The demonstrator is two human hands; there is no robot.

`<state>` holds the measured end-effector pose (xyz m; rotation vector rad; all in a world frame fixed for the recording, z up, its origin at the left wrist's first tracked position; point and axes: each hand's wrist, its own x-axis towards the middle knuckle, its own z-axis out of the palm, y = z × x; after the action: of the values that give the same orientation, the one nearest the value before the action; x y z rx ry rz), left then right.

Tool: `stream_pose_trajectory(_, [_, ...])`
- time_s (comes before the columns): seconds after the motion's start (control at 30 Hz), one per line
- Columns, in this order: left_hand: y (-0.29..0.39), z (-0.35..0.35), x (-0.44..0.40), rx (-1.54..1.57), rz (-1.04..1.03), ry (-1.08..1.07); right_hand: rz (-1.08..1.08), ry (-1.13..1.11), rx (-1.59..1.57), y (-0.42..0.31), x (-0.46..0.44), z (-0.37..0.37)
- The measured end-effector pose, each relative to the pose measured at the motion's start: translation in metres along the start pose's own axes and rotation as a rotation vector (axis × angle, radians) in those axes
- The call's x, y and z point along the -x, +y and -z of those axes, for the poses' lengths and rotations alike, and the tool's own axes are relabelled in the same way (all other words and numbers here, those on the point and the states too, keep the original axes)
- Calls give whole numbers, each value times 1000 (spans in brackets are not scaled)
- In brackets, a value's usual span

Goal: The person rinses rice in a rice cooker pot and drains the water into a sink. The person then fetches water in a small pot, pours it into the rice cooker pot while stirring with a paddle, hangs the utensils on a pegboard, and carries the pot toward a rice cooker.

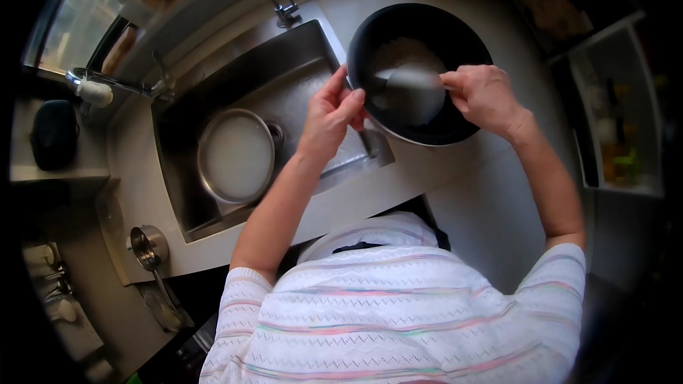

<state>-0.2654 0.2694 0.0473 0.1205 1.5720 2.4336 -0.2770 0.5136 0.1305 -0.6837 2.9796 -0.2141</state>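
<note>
A round dark pot (466, 35) stands on the counter just right of the sink, its mouth facing up. My left hand (329, 117) grips its rim on the left side, with the thumb over the edge. My right hand (487, 98) is closed around the handle of a pale, flat utensil like a rice paddle (413, 78), smeared by motion. The paddle's blade is inside the pot, over a whitish mass (405, 50) at the bottom, too dim to name for certain.
In the steel sink (313, 64) sits a round metal bowl (238, 156) of cloudy whitish liquid. Two faucets, one of them a slim tap (286, 11), stand behind the sink. A small metal saucepan (148, 245) lies on the counter at left. Shelves (626, 114) stand at right.
</note>
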Motion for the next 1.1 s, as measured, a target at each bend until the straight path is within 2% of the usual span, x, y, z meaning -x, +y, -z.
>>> stream_pose_trajectory(0.07, [1, -2, 1, 2, 3, 1, -59, 177, -84, 6, -6, -9])
stream_pose_trajectory(0.33, [3, -2, 2, -46, 40, 23, 114, -46, -120, 3, -1, -13])
stream_pose_trajectory(0.5, [9, 5, 17, -95, 20, 70, -2, 87, -191, -2, -14, -14])
stream_pose_trajectory(0.6, [28, 30, 45, -202, -21, 139, 93, -129, -16, -6, -7, -12])
stream_pose_trajectory(0.63, [34, 47, 59, -262, -53, 187, 90, -179, -4, -4, -3, -8])
stream_pose_trajectory(0.73, [62, 107, 113, -451, -102, 421, -21, 60, -55, 11, 0, -2])
stream_pose_trajectory(0.87, [105, 196, 212, -653, -148, 951, -265, 155, -48, 28, -21, -16])
stream_pose_trajectory(1.0, [136, 306, 343, -775, -167, 1366, -151, 97, -136, 7, -27, -33])
stream_pose_trajectory(1.03, [141, 330, 380, -834, -124, 1448, -42, 86, -173, 2, -24, -33])
stream_pose_trajectory(1.07, [144, 369, 428, -1026, -34, 1538, -21, 35, -138, 0, -20, -30])
stream_pose_trajectory(1.1, [144, 390, 462, -1170, -43, 1571, 8, -19, -102, 1, -16, -25])
